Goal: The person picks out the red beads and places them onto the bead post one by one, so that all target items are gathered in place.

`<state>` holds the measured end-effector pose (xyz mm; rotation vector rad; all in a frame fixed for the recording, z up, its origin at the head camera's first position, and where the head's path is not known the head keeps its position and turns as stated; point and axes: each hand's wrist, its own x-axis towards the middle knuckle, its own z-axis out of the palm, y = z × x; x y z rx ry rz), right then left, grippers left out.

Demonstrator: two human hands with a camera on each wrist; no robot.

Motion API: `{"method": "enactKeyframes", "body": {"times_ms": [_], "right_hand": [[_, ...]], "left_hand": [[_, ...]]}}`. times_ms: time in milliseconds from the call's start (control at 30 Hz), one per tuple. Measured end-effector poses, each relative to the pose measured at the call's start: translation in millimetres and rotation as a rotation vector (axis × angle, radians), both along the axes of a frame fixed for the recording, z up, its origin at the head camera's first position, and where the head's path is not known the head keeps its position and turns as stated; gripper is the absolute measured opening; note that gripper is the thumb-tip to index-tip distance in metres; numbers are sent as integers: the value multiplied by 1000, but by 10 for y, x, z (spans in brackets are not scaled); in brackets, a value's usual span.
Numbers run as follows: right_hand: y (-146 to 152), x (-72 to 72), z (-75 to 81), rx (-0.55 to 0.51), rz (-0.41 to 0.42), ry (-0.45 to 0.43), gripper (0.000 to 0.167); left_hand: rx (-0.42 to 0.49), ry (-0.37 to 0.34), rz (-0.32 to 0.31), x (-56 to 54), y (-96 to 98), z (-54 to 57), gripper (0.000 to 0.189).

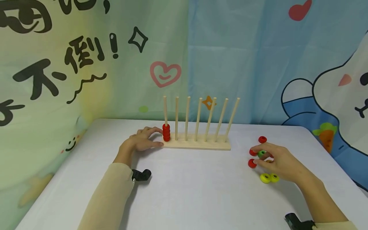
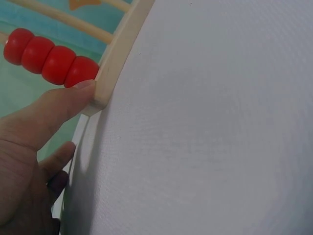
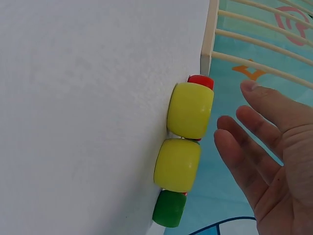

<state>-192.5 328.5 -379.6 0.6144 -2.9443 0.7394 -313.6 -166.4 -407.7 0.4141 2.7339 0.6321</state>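
Through the head camera I see a wooden rack (image 1: 198,147) near the back edge of the white bench (image 1: 195,191), with seven upright pegs (image 1: 198,119). Four red beads (image 1: 166,132) are stacked on its leftmost peg. My left hand (image 1: 142,139) touches the rack's left end, its fingers extended and the thumb at the front corner. Toward the bench's right edge, my right hand (image 1: 280,161) hangs over loose beads, its fingers bent and apart. Around them lie three plainly visible red ones: a far bead (image 1: 262,139), a middle bead (image 1: 253,152) and a near bead (image 1: 252,163). A green bead (image 1: 261,154) sits beside the middle one; two yellow beads (image 1: 270,178) lie side by side nearer the front edge.

On the left wrist camera, my thumb lies straight against the rack's base, just beside the lowest stacked bead.

On the right wrist camera, my relaxed fingers are spread near the two yellow beads, gripping nothing. A green bead and part of a red one show at either end of that pair.
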Motion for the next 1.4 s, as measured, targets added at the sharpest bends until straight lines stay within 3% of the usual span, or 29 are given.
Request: {"method": "enactKeyframes", "body": {"times_ms": [333, 767, 1100, 1400], "right_hand": [[55, 1, -28, 35, -40, -42, 41], [17, -47, -95, 20, -17, -88, 43], [-60, -90, -111, 36, -17, -195, 39], [-58, -117, -89, 74, -1, -232, 34]], "left_hand": [[5, 1, -11, -20, 48, -7, 59], [-10, -7, -1, -19, 45, 1, 59], [-9, -13, 11, 15, 12, -19, 59], [10, -17, 29, -15, 11, -40, 61]]}}
